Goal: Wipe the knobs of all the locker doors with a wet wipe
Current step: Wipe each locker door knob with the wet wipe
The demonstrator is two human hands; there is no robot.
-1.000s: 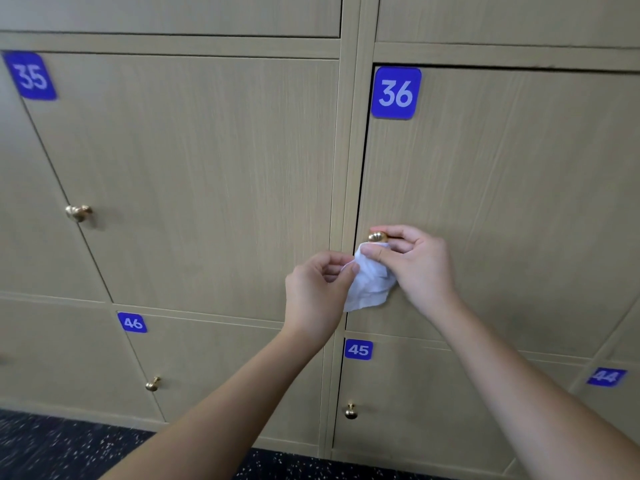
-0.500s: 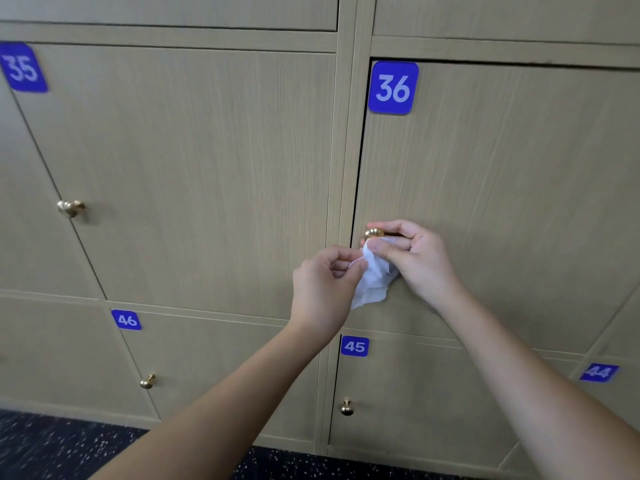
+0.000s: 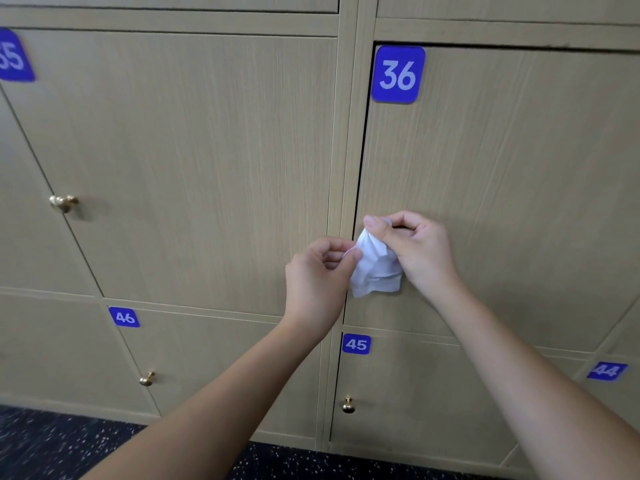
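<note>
Leftward of the blue square number plate 36, a round brass knob was seen on the tan wooden locker door. Below the plate, a crumpled white wet wipe was pinched at its edge by the left hand and gripped by the right hand, whose curled fingers hid that door's knob.

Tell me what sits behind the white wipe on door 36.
Only door 36 shows around the wet wipe, which both the left hand and right hand pinch. That door's knob is covered, not visible.
</note>
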